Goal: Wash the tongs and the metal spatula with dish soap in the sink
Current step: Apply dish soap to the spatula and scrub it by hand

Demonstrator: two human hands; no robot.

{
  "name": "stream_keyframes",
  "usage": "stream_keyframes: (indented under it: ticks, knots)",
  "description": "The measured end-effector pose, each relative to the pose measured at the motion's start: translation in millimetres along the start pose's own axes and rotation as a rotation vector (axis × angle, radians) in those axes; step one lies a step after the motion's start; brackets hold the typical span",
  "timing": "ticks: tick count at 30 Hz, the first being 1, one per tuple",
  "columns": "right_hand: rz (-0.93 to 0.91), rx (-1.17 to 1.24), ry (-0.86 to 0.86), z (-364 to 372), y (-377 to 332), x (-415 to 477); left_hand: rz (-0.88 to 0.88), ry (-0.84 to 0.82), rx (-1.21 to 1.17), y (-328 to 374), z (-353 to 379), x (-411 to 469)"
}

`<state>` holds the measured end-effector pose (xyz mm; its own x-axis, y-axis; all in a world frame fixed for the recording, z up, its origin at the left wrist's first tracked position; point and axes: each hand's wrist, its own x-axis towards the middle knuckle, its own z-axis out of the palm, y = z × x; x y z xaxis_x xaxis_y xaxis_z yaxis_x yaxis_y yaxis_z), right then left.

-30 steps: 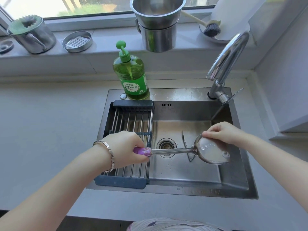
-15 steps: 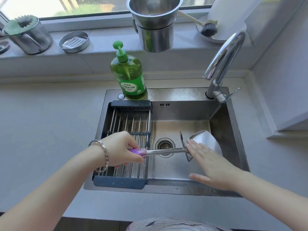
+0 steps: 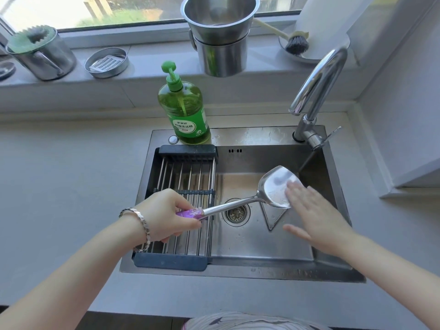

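Over the sink (image 3: 238, 270) the left hand (image 3: 166, 214) grips the spatula (image 3: 273, 184) by its purple handle, the right hand (image 3: 314, 215) – fingers straight, thumb apart – lies flat against its blade, and the tongs (image 3: 270, 227) rest on the basin floor just beneath, the soap bottle (image 3: 184, 110) at the far rim.

Daylit window (image 3: 119, 13) above grey sill (image 3: 147, 65) and counter (image 3: 59, 175)

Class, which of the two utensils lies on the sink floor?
The tongs, a V shape right of the drain. The spatula is off the floor: the left hand grips its purple handle, and the right hand touches its blade.
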<state>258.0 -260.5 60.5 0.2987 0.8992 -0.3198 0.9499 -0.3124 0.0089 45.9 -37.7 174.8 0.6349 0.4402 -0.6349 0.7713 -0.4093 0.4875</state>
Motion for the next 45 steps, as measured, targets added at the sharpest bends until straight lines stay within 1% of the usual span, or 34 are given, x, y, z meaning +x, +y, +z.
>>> stream_keyframes:
  ticks: [2,6,8,9,10,11,12,13,14,15,17,18,19,20,22,23,25,27,29,31,33,36,38,41,45]
  knots:
    - [0.050,-0.002,-0.029,-2.4,1.9,6.5,0.002,-0.011,0.002,1.4,3.1,-1.8]
    - [-0.050,-0.049,-0.092,1.6,-11.4,4.5,-0.001,-0.029,0.029,4.6,4.6,1.1]
    - [-0.051,-0.084,-0.051,-2.3,-3.3,2.4,-0.001,-0.042,0.046,4.4,3.6,0.9]
    - [-0.038,-0.053,-0.039,-5.4,2.3,4.3,0.001,-0.046,0.044,4.0,3.6,0.8]
    - [-0.032,-0.002,0.015,-4.7,7.5,6.5,0.003,-0.049,0.038,3.3,3.8,1.1]
    - [-0.021,0.025,0.013,-3.0,10.5,7.2,0.003,-0.051,0.032,2.5,4.1,2.4]
    - [0.010,0.070,-0.030,0.1,10.4,7.2,-0.001,-0.057,0.024,1.7,5.0,4.2]
    - [0.061,0.165,-0.092,2.4,8.0,8.4,-0.008,-0.070,0.011,0.2,6.2,6.5]
    - [0.121,0.317,-0.102,8.4,4.8,9.3,-0.021,-0.089,-0.014,-1.3,9.0,9.0]
    - [0.230,0.527,-0.071,8.5,-2.0,7.5,-0.038,-0.107,-0.049,-2.7,13.3,11.2]
    - [0.544,0.996,0.005,12.9,-13.8,7.1,-0.082,-0.131,-0.172,-2.0,28.0,13.7]
    - [0.689,1.208,0.018,16.5,-18.7,8.5,-0.104,-0.143,-0.269,-0.1,37.9,16.4]
    - [0.784,1.401,0.007,19.4,-23.8,11.4,-0.130,-0.159,-0.386,3.2,48.0,21.1]
    - [0.845,1.595,-0.022,21.9,-29.6,15.1,-0.162,-0.179,-0.510,7.9,57.4,27.6]
    - [0.890,1.910,-0.094,22.6,-41.8,25.3,-0.222,-0.247,-0.720,19.1,73.5,44.6]
    - [0.873,1.977,-0.125,20.7,-45.9,30.6,-0.241,-0.290,-0.791,24.9,80.4,53.4]
    - [0.812,2.039,-0.151,17.3,-47.2,42.1,-0.258,-0.378,-0.848,34.8,93.2,69.4]
    - [0.790,2.084,-0.124,16.7,-42.0,52.1,-0.282,-0.482,-0.852,42.4,103.9,82.7]
    - [0.851,2.117,-0.113,22.7,-34.9,59.4,-0.327,-0.585,-0.849,46.0,111.5,93.7]
    - [0.943,2.142,-0.134,35.6,-29.6,66.0,-0.355,-0.601,-0.796,45.0,117.7,105.3]
    - [1.019,2.121,-0.168,53.4,-24.8,73.2,-0.354,-0.522,-0.646,41.2,123.2,117.7]
    - [1.074,1.960,-0.219,77.8,-14.0,87.7,-0.267,-0.387,-0.326,33.4,124.4,134.2]
    - [1.092,1.872,-0.255,91.2,-8.1,98.8,-0.228,-0.272,-0.191,23.4,122.9,146.9]
    - [1.105,1.801,-0.289,112.5,-2.4,118.8,-0.250,-0.184,-0.203,9.5,120.1,164.2]
    - [1.118,1.770,-0.303,142.5,-3.4,145.1,-0.256,-0.156,-0.158,-3.0,113.8,182.8]
